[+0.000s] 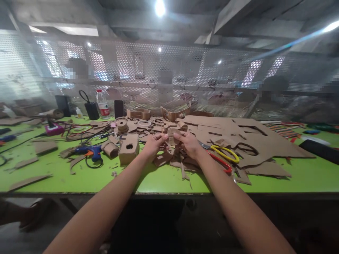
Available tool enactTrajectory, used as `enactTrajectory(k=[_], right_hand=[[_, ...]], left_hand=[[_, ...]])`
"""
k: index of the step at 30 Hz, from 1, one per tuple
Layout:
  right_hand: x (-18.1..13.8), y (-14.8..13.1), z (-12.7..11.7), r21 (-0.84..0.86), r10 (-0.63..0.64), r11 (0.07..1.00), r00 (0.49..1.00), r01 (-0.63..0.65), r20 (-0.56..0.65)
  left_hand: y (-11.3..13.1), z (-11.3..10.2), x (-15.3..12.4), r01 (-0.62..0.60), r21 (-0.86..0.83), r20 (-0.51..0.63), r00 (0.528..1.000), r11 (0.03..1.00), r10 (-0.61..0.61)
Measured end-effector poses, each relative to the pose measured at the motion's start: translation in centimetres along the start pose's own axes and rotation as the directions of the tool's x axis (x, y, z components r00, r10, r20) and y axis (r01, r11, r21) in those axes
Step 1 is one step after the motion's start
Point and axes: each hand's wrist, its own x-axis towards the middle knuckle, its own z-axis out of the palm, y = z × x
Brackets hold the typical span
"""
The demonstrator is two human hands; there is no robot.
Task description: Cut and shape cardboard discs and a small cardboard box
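Both arms reach out over a green table. My left hand and my right hand meet above a heap of cardboard scraps and pinch a small brown cardboard piece between their fingertips. Both hands are closed on it. Just right of my right hand lie scissors with yellow and red handles. Left of my left hand stands a small cardboard box with a hole. A blue glue gun lies further left.
Large cut cardboard sheets cover the table's right side. Cardboard rings, strips and cables litter the middle and left. A water bottle, phones and a black pouch stand at the back by a perforated metal screen. Blurred people sit behind it.
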Motion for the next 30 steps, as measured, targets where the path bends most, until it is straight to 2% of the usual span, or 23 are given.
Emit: enactTrajectory(k=[2,4,7,10,14,24,30], right_hand=[[0.1,0.1,0.3,-0.094,-0.073,0.994,0.990,0.062,-0.122],[0.1,-0.1,0.4,-0.215,-0.173,0.969,0.954,0.120,-0.245],[-0.2,-0.7,0.5,-0.395,-0.307,0.902,0.902,0.174,-0.304],[-0.6,-1.3,0.8,-0.530,-0.380,0.823,0.892,0.204,-0.246],[-0.9,-1.3,1.1,-0.642,-0.395,0.735,0.908,0.219,-0.142],[-0.8,-1.3,0.8,-0.730,-0.275,0.644,0.960,0.227,0.055],[-0.7,-1.4,1.2,-0.767,-0.191,0.612,0.977,0.191,0.091]], left_hand=[[-0.2,-0.1,0.0,0.029,0.012,-0.028,0.999,1.000,-0.029],[-0.3,-0.2,-0.1,0.061,0.031,-0.052,0.997,0.998,-0.059],[-0.6,0.0,-0.1,0.096,0.064,-0.077,0.993,0.993,-0.091],[-0.8,0.1,-0.2,0.108,0.095,-0.095,0.990,0.990,-0.099],[-0.7,-0.2,-0.2,0.080,0.152,-0.116,0.991,0.985,-0.063],[-0.9,-0.7,0.0,-0.035,0.386,-0.096,0.992,0.922,0.078],[-1.1,-1.0,0.1,-0.096,0.534,-0.077,0.984,0.840,0.162]])
